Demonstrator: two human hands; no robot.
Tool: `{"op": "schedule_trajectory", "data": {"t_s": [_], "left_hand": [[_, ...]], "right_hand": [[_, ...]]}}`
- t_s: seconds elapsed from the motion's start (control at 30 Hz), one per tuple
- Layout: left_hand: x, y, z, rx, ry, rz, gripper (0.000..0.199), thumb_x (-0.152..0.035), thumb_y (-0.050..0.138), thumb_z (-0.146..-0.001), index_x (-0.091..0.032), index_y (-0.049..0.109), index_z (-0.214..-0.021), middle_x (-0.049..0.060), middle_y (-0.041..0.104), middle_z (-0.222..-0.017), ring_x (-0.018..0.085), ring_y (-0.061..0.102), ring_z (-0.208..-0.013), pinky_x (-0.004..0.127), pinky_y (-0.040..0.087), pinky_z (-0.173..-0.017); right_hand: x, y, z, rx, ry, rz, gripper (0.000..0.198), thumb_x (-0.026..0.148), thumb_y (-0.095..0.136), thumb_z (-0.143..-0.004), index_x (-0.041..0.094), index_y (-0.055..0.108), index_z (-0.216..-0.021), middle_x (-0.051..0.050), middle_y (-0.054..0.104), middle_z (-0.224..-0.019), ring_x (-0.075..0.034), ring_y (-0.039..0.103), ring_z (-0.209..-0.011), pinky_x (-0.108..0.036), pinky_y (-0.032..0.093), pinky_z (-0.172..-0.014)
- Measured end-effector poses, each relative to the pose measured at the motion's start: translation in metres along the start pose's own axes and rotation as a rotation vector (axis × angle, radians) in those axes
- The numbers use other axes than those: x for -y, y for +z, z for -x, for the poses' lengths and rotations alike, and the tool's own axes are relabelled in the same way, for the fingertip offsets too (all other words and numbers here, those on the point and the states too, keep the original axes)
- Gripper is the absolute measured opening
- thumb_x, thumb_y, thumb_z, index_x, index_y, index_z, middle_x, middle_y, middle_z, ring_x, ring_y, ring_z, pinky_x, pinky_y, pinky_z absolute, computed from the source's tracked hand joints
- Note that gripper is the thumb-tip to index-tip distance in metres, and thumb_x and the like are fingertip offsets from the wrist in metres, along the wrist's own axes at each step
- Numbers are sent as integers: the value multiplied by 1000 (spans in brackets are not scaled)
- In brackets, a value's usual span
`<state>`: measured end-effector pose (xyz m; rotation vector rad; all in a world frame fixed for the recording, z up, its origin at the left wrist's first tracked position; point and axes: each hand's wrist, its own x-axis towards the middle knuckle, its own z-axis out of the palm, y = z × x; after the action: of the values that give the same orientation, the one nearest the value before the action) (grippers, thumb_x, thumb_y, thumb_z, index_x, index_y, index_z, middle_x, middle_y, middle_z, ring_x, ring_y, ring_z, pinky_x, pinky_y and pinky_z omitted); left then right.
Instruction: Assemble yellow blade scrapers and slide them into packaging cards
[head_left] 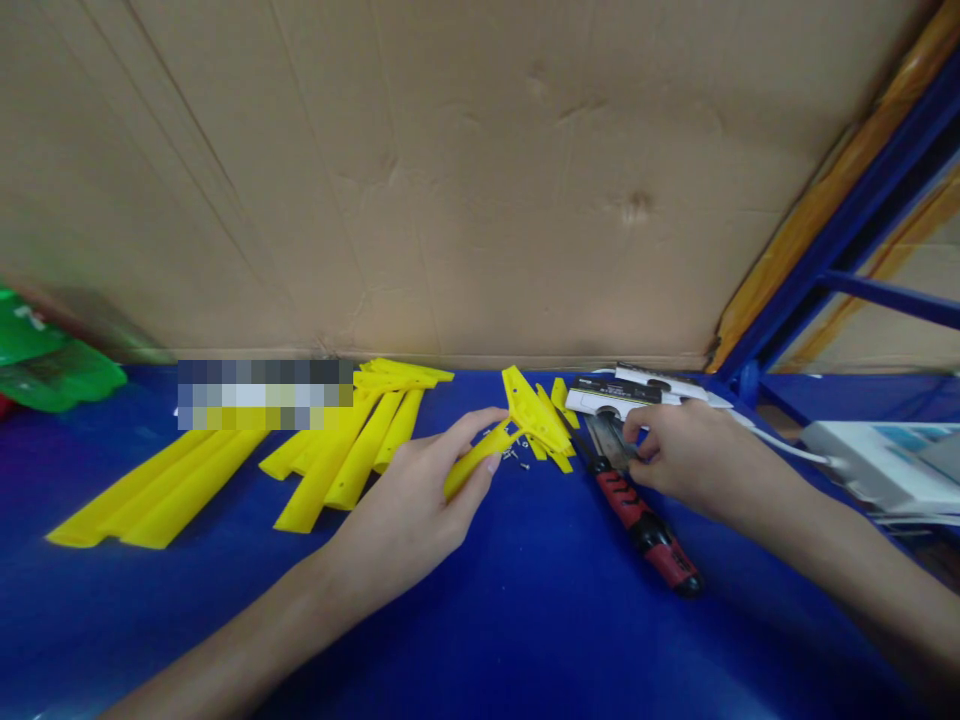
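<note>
Blue table (517, 610); black-white box (613, 393), lettering illegible; left hand (420, 490) grips yellow handle (535, 412); right hand (686, 450) curled, hold unclear.

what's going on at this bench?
A person's left hand holds a yellow T-shaped piece by its handle. The right hand is at some flat metal pieces beside a black-and-white box; whether its fingers grip one isn't clear. A red-and-black screwdriver lies on the blue table near the right hand. Loose screws and small yellow parts lie around the T-shaped piece's head, with more long yellow pieces off to the left.
</note>
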<state>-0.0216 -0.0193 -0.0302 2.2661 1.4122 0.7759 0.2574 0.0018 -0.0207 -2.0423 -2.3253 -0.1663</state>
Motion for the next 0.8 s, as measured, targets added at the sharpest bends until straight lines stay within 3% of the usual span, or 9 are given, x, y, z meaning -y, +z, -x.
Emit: {"op": "schedule_trajectory", "data": {"t_s": [0.3,0.43,0.53,0.63,0.7,0.8], "left_hand": [[0,0,1,-6,18,-13,39,-34,50,-103,-28,60,-140,0,76,-89,20,70,-73,33,56,-79],[0,0,1,-15,28,-15,40,-33,50,-103,-27,59,-141,0,75,-89,19,67,-70,33,55,-76],[0,0,1,-14,11,-8,42,-34,50,-103,-28,57,-144,-1,74,-87,17,63,-64,32,53,-72],[1,-2,1,-14,-15,35,44,-35,52,-103,-27,56,-146,-2,71,-84,18,65,-68,33,52,-72],[2,-2,0,-12,-45,72,45,-37,52,-102,-27,56,-146,-3,68,-78,18,64,-65,33,51,-68],[5,0,-3,10,-128,239,50,-42,54,-101,-22,54,-147,-4,63,-73,17,61,-59,31,50,-58]], "right_hand": [[-9,4,1,-17,-7,-56,28,11,67,-67,26,76,-89,-4,75,-67,-26,69,-64,-34,40,-56],[-10,-3,5,-35,-100,-44,19,10,66,-65,28,74,-66,-4,72,-62,-27,68,-61,-37,40,-54],[-5,-24,10,26,-99,-94,25,7,65,-65,28,71,-53,-2,69,-53,-22,64,-48,-35,40,-49],[-1,-53,13,180,-154,-261,29,3,65,-63,28,71,-50,1,68,-48,-18,62,-42,-30,41,-41],[0,-69,12,262,-265,-482,25,10,67,-72,27,74,-56,1,69,-49,-17,63,-42,-27,43,-39],[-1,-79,3,249,-329,-778,8,24,75,-78,25,81,-73,-2,76,-61,-17,69,-50,-25,48,-42]]}}
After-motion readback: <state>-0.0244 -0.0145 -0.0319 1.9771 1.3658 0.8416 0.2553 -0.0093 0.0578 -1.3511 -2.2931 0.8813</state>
